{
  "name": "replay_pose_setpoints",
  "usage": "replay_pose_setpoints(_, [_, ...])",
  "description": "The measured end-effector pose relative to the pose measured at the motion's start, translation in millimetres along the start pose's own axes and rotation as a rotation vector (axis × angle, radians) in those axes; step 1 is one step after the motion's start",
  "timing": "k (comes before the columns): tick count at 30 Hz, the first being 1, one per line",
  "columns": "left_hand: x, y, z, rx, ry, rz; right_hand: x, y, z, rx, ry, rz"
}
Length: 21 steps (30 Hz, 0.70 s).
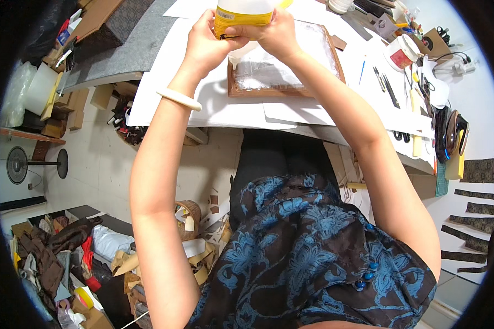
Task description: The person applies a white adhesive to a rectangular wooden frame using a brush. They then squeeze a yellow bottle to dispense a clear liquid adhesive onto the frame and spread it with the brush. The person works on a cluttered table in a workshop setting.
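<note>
A plastic bottle (247, 18) with a yellow label is held up over the worktable, its upper part cut off by the top edge of the view. My left hand (208, 43) grips it from the left, and my right hand (278, 35) wraps it from the right with the thumb across the label. Beneath them lies a shallow brown-framed panel (271, 93), its inner surface covered with a whitish, wrinkled layer (267, 74). A pale cup-like piece (239, 55) shows at the panel's left corner, just under the bottle; my hands partly hide it.
White paper sheets (164, 98) cover the table. To the right lie a thin blue brush (362, 72), tweezers (379, 78), black-handled scissors (401, 136) and a white tub (401, 51). A cardboard box (92, 24) stands at left. Below are a wicker basket (194, 211) and piled fabric (45, 263).
</note>
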<state>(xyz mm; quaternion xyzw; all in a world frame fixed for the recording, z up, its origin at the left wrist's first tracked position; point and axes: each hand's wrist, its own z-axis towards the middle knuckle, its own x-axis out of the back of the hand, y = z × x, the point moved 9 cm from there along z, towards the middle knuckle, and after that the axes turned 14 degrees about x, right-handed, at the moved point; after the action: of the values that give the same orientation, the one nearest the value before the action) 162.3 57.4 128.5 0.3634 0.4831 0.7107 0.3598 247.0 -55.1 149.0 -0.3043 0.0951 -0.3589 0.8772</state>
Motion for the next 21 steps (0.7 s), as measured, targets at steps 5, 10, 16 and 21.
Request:
replay_pose_setpoints(5, [6.0, -1.9, 14.0, 0.051, 0.005, -0.008, -0.9, 8.6, 11.8, -0.008, 0.002, -0.036])
replay_pose_setpoints(10, [2.5, 2.7, 25.2, 0.050, 0.002, -0.012, 6.4, 16.4, 19.5, -0.041, 0.033, 0.011])
replay_pose_setpoints(16, [0.2, 3.2, 41.2, 0.050, 0.000, -0.008, 15.9, 16.9, 37.0, 0.062, 0.016, -0.118])
replay_pose_setpoints(21, [0.2, 0.1, 58.2, 0.056, 0.002, 0.014, 18.3, 31.0, 48.2, 0.033, -0.004, -0.086])
